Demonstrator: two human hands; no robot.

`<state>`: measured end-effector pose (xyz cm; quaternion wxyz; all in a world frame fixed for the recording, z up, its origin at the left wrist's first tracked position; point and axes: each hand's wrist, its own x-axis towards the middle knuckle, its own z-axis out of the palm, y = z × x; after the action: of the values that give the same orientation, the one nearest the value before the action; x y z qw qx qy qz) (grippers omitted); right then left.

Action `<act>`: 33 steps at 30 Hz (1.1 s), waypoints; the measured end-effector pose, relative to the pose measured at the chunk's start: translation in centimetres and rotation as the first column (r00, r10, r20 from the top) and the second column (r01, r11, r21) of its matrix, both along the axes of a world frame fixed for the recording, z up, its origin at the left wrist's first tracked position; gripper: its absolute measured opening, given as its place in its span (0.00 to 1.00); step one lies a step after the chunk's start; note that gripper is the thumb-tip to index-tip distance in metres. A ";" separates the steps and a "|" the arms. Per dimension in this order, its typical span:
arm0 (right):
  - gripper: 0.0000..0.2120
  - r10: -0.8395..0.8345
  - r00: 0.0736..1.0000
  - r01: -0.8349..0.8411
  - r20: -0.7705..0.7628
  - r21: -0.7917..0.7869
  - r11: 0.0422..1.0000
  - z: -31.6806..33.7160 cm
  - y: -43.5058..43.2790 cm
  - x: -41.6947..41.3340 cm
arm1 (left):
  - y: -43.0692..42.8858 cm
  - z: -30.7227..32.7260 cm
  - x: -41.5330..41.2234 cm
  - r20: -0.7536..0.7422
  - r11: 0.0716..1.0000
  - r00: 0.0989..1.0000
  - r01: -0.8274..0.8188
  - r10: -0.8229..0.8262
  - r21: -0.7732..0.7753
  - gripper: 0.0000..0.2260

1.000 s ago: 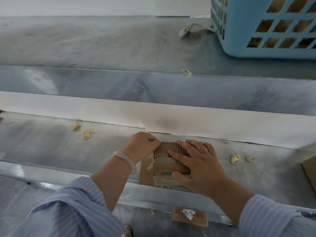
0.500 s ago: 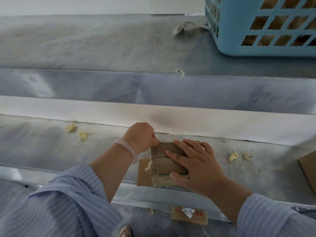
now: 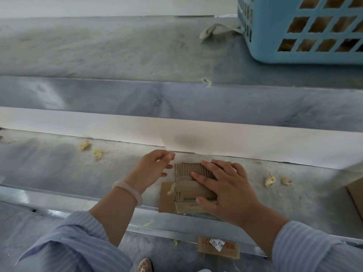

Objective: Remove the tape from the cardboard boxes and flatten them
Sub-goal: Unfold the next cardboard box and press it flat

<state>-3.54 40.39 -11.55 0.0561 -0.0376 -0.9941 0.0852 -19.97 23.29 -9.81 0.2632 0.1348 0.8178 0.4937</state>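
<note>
Pressing flat with spread fingers, the right hand lies on top of the small cardboard box and holds it down on the bench; this grip is not closed around anything, the palm and fingers only rest on the cardboard. The left hand is just beside the left edge of the box, with fingers loosely apart and curved, and it seems not to touch the cardboard, though the view is a little blurred there. A pale bracelet sits on the left wrist, and both arms wear light blue striped sleeves. The box lies near the front edge of the bench, squashed low, with its ribbed inner layer showing at the far side and a flat brown flap sticking out to the left. A small yellowish scrap of tape hangs at the left corner of the box. More crumpled tape pieces lie on the bench to the right of the hands, and two others to the far left. On the higher shelf behind, a blue plastic basket stands at the right, with brown cardboard seen through its holes. Below the bench edge, a piece of cardboard with a white label lies lower down.
</note>
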 end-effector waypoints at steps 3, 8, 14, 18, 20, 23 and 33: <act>0.27 0.001 1.000 -0.001 -0.006 0.012 1.000 0.0 0.0 0.0 | 1.2 1.0 -0.7 -0.243 0.948 0.939 0.179 -0.244 -0.262 0.05; 0.27 0.001 1.000 -0.001 -0.008 0.028 1.000 0.0 0.0 -0.1 | 2.3 2.1 -1.0 -0.386 0.875 0.841 0.190 -0.380 -0.446 0.06; 0.27 -0.005 1.000 0.005 -0.025 0.010 1.000 0.0 0.0 0.0 | 2.1 1.6 -2.2 -0.142 0.874 0.909 0.318 -0.391 -0.368 0.13; 0.26 -0.006 0.999 0.006 -0.031 0.002 1.000 -0.1 -0.1 -0.1 | 1.1 0.9 -2.6 -0.129 0.888 0.902 0.366 -0.412 -0.277 0.16; 0.26 -0.002 0.999 0.003 -0.032 0.004 1.000 -0.1 -0.1 -0.1 | 0.8 0.3 -2.6 -0.201 0.877 0.876 0.369 -0.439 -0.308 0.15; 0.26 -0.003 1.000 0.003 -0.030 0.011 1.000 -0.1 -0.1 -0.1 | 0.6 0.1 -2.4 -0.358 0.847 0.785 0.375 -0.506 -0.376 0.10; 0.26 -0.006 1.000 0.006 -0.017 0.018 1.000 0.0 -0.2 0.0 | 0.2 0.1 -1.3 -0.616 0.728 0.410 0.222 -0.673 -0.648 0.08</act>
<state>-3.57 40.19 -11.54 0.0652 -0.0393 -0.9942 0.0761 -21.29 23.45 -9.73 0.0002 0.5026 0.8622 0.0633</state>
